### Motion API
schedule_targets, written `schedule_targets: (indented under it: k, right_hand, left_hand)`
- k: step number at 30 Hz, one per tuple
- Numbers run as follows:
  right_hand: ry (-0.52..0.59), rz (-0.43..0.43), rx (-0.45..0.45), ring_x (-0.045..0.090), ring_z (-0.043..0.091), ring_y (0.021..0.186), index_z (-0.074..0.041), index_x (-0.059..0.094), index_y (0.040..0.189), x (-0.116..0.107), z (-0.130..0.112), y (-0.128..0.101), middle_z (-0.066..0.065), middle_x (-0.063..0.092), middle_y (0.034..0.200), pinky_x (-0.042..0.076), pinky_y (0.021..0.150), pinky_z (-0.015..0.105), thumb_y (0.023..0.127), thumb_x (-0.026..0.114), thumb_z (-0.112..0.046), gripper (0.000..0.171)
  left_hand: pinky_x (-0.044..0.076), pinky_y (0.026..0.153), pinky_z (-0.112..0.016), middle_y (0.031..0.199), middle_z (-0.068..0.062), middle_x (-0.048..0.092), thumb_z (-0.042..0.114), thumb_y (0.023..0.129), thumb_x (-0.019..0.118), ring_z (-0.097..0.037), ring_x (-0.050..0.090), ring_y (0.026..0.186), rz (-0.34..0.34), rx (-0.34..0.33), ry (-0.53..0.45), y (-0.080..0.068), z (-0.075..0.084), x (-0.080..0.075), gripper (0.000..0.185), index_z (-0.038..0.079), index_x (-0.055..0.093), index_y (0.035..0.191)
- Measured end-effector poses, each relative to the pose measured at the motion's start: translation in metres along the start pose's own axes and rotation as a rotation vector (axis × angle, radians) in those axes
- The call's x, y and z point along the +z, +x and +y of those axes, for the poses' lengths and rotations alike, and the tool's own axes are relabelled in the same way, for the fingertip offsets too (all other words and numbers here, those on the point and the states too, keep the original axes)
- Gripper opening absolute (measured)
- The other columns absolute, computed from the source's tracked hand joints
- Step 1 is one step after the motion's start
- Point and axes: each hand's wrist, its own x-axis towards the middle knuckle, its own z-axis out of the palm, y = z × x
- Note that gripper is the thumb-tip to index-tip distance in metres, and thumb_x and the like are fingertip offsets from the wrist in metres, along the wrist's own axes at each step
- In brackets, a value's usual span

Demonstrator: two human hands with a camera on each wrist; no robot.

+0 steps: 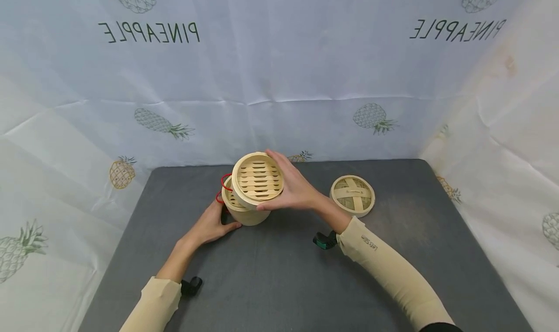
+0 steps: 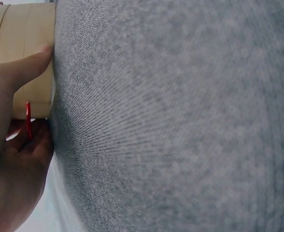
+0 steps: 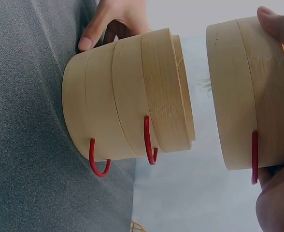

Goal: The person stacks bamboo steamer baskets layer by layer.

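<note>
A steamer tier (image 1: 257, 179) is gripped in the right hand (image 1: 293, 189), tilted just above the stack (image 1: 244, 210), which is braced by the left hand (image 1: 211, 225). If tilted further, the stack could be knocked aside.

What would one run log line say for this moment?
right hand: holds steamer tier lifted | left hand: steadies steamer stack | lid: on table

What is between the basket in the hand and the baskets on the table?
Nothing: the right wrist view shows an open gap between the lifted steamer tier, which the right hand holds, and the steamer stack, which the left hand steadies.
</note>
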Motion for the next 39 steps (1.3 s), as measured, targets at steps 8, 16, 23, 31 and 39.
schedule_targets:
  k: [8,16,23,31,39]
  right_hand:
    - [0.005,-0.007,0.009,0.039,0.035,0.159,-0.02,0.017,0.176,0.003,0.002,0.005,0.013,0.028,0.177,0.038,0.124,0.067,0.062,0.072,-0.1,0.149]
    - [-0.003,-0.012,-0.001,0.038,0.035,0.159,-0.019,0.018,0.175,0.002,-0.001,0.006,0.015,0.029,0.176,0.037,0.125,0.067,0.071,0.095,-0.066,0.139]
    - [-0.009,-0.016,0.01,0.039,0.035,0.159,-0.019,0.017,0.175,0.004,-0.002,0.009,0.014,0.029,0.176,0.037,0.125,0.066,0.07,0.102,-0.035,0.136]
    - [-0.005,-0.013,0.018,0.04,0.032,0.157,-0.021,0.018,0.175,0.006,0.0,0.014,0.011,0.03,0.176,0.039,0.124,0.065,0.063,0.076,-0.097,0.148]
    - [-0.021,-0.03,0.02,0.04,0.032,0.158,-0.02,0.017,0.175,0.008,0.001,0.018,0.012,0.029,0.176,0.038,0.125,0.065,0.068,0.087,-0.082,0.142]
  left_hand:
    - [0.05,0.111,-0.059,0.16,-0.02,0.052,0.018,0.083,0.096,-0.037,0.06,0.137,0.015,0.026,-0.01,0.002,-0.001,0.002,0.109,0.005,0.03,0.169]
    - [0.048,0.115,-0.06,0.164,-0.021,0.049,0.02,0.084,0.095,-0.04,0.058,0.141,-0.002,-0.001,-0.005,0.002,-0.001,0.001,0.111,0.005,0.027,0.17]
    - [0.054,0.102,-0.056,0.154,-0.021,0.055,0.021,0.084,0.095,-0.036,0.065,0.127,0.019,0.037,-0.024,-0.001,-0.003,0.002,0.11,0.006,0.028,0.17]
    - [0.053,0.105,-0.059,0.156,-0.024,0.053,0.019,0.084,0.094,-0.039,0.063,0.13,0.013,0.031,-0.02,-0.001,-0.002,0.001,0.111,0.005,0.026,0.17]
    - [0.054,0.104,-0.054,0.155,-0.023,0.053,0.024,0.087,0.092,-0.036,0.063,0.129,0.02,0.043,-0.02,-0.002,-0.009,0.002,0.106,0.005,0.028,0.169]
